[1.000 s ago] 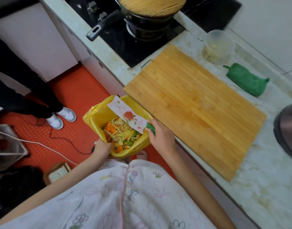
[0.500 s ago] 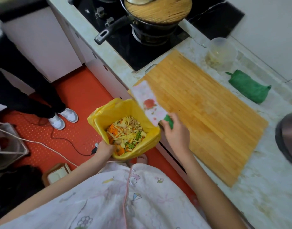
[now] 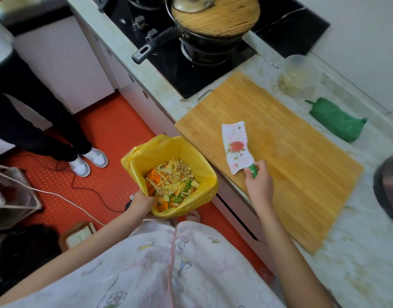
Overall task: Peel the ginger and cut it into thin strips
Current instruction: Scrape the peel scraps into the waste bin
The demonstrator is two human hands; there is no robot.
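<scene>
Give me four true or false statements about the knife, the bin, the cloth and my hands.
1. The right hand grips the knife by its green handle. True.
2. The cloth lies on the board. False: it lies on the counter, beside the board.
3. The left hand holds the bin at its near rim. True.
4. The knife's blade is over the bin. False: it is over the board.

I log: cutting board [image 3: 291, 174], centre, matt slatted wood; bin liner [image 3: 146, 150], thin glossy plastic; hob [image 3: 175, 70], glossy black glass; rag [image 3: 335, 121], green cloth.
</scene>
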